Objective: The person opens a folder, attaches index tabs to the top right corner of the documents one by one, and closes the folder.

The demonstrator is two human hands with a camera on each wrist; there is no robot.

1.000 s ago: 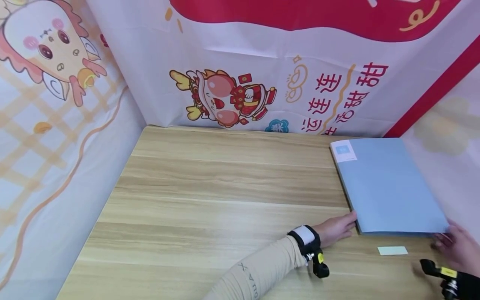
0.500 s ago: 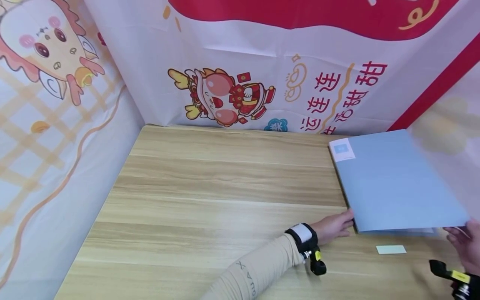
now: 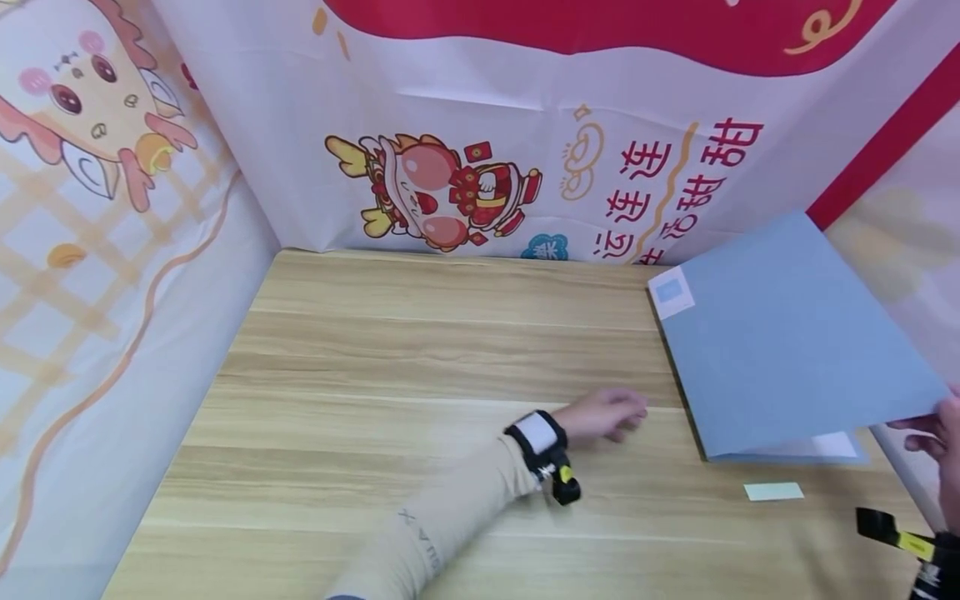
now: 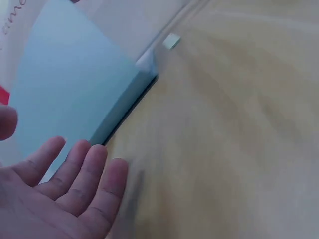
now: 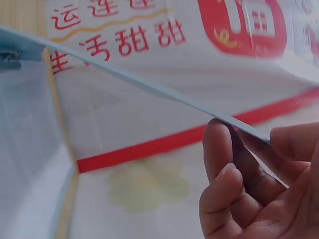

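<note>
Folder cover (image 3: 795, 342), blue, tilted up, edge pinched by right hand (image 5: 269, 191); left hand (image 3: 602, 414) near spine (image 4: 124, 105), fingers relaxed, holding nothing.

- Head view bright, evenly lit; faint shadow on the tabletop (image 3: 450, 358) beside the right hand's (image 3: 945, 450) grip.
- Left wrist view dimmer, probably motion-blurred.
- Right wrist view: printed cloth (image 5: 144, 117) behind the grip soft.

Blue folder (image 3: 787, 342): 1, right of head frame. White label (image 3: 671, 292): 1, on folder. Pale green strip (image 3: 773, 492): 1, lower right. Left hand (image 3: 602, 414) (right of centre) and right hand (image 3: 948, 450) (right edge): 2. Printed cartoon characters (image 3: 431, 192): 2, upper left, upper centre. Wood-grain tabletop (image 3: 420, 358): 1.
</note>
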